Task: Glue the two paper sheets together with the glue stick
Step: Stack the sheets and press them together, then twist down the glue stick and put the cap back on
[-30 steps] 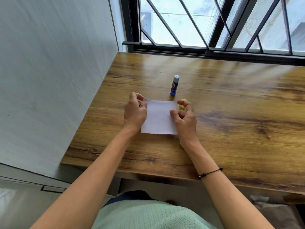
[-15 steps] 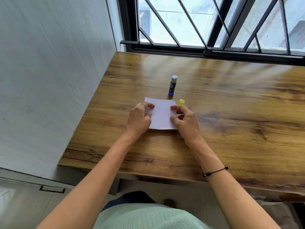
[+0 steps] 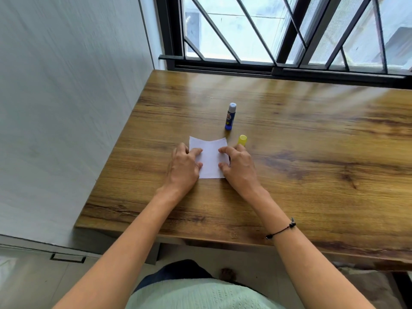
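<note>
Both hands lie on the white paper, which rests flat on the wooden table. Left hand: fingers curled loosely, tips pressing the sheet's left edge, gripping nothing. Right hand: same posture on the right edge, fingers bent, pressing down, nothing grasped. Only one sheet outline discernible. Glue stick, uncapped, stands upright just beyond the paper's far right corner. Yellow cap sits beside that corner, near the right fingertips
</note>
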Demonstrator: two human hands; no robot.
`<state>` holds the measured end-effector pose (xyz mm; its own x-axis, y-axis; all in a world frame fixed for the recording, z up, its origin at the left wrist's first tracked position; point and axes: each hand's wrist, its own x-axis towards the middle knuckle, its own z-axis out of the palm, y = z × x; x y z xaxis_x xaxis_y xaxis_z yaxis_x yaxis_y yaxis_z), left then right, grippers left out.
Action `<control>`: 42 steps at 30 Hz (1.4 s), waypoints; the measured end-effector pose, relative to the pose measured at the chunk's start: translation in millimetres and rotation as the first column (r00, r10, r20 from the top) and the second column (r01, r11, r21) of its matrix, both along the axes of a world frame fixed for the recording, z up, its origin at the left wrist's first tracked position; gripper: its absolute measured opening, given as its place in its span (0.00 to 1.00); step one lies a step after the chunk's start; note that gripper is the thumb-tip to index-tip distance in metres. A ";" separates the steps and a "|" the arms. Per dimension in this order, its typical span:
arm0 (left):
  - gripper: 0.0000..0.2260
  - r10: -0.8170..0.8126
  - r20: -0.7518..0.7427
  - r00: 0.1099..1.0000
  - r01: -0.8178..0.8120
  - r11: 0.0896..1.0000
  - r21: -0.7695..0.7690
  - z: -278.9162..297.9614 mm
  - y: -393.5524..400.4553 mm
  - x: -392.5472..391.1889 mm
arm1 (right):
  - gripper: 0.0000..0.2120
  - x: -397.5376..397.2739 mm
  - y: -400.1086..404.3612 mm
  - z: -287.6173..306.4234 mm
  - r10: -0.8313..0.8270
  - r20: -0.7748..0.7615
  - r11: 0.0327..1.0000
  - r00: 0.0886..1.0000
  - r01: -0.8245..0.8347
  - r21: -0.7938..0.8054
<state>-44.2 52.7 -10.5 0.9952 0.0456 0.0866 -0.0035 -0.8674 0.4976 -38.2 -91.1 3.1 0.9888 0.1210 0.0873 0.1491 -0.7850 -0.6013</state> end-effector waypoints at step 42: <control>0.04 -0.059 0.056 0.997 0.080 0.591 -0.803 62.9 -51.1 77.0 | 0.11 42.3 -29.0 42.1 -0.223 -0.164 0.669 0.961 0.273 0.691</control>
<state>32.9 1.5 52.4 0.9968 0.0380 0.0705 -0.0659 -0.1120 0.9915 4.1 -120.1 45.3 0.9794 -0.2012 -0.0169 -0.0443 -0.1324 -0.9902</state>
